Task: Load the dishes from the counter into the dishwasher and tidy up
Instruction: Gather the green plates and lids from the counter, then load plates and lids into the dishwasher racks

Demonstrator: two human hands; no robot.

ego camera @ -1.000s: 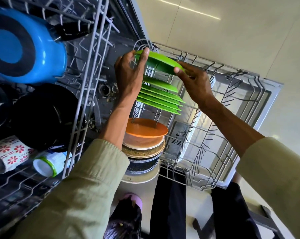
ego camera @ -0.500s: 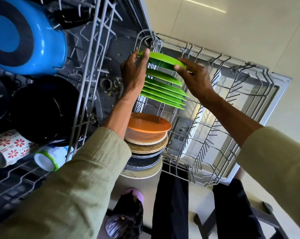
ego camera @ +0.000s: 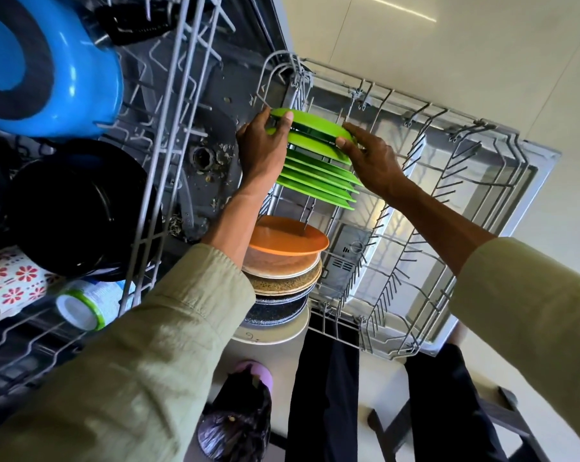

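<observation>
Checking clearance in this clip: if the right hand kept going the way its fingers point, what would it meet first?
The right hand already has its fingertips on the top green plate's edge, so that plate comes first. Beyond it lie the left hand and the rack's wire loop, though depth is unclear.

Lower rack (ego camera: 448,208) pulled out, upper rack (ego camera: 168,135) to its left.
Row of plates (ego camera: 318,176) stands in lower rack's left side; stacked dishes (ego camera: 282,271) nearer; pot (ego camera: 65,71), mug (ego camera: 12,281) in upper rack.

A black bin bag (ego camera: 235,425) sits in a purple bin (ego camera: 260,371) on the pale floor (ego camera: 448,61), with a dark stool (ego camera: 501,425) nearby.
</observation>
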